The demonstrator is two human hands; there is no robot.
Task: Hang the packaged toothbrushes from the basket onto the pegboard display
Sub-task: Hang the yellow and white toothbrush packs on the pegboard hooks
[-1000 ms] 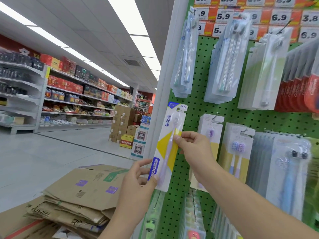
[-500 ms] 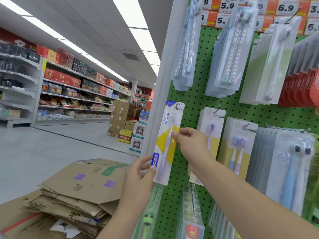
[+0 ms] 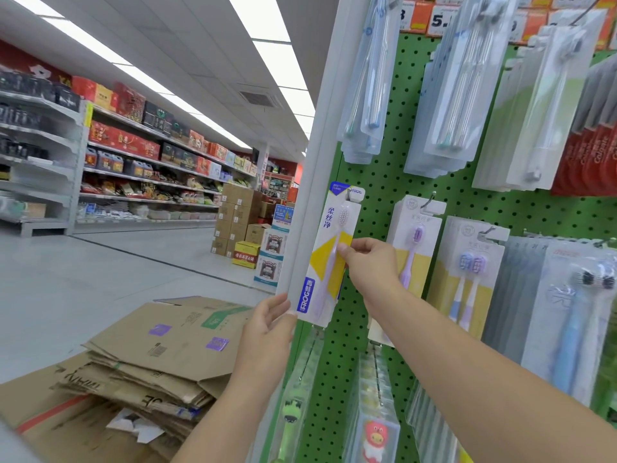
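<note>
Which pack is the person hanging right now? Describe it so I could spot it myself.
Find the green pegboard; at its left edge, in the middle row, hangs a tall white card pack with a yellow diamond and a lilac toothbrush. Unlike its neighbours, it has a blue FROG strip and both hands on it.

Two bare forearms reach in from the bottom edge, ending in the left hand (image 3: pixel 267 325) and right hand (image 3: pixel 370 265); no sleeves, gloves, rings or watch show
</note>
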